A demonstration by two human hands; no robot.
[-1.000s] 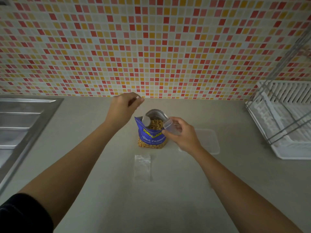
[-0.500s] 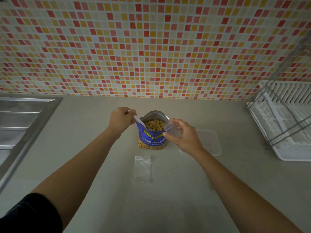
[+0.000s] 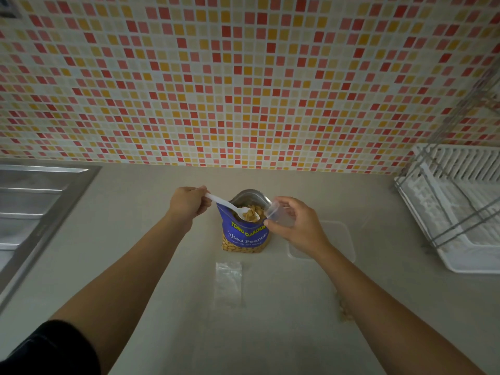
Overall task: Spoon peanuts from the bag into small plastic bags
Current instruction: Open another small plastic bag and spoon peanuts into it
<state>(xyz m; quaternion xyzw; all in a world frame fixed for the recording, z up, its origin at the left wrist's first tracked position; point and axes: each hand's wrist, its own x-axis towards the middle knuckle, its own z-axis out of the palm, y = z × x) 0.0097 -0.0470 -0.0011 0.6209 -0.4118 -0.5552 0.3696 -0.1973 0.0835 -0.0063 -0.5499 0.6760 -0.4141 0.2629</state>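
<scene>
Left hand [image 3: 189, 203]: fingers closed on spoon [image 3: 234, 209], loaded with peanuts over bag [image 3: 244, 231].
Right hand [image 3: 293, 223]: pinching small bag [image 3: 278, 214] open, right of spoon.
Progress: early; flat bag [image 3: 228, 284] near, unfilled.

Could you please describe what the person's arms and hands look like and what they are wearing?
Both forearms are bare, with no gloves on the left hand or right hand. A dark, probably black, short sleeve covers the left upper arm. No watch or bracelet shows.
</scene>
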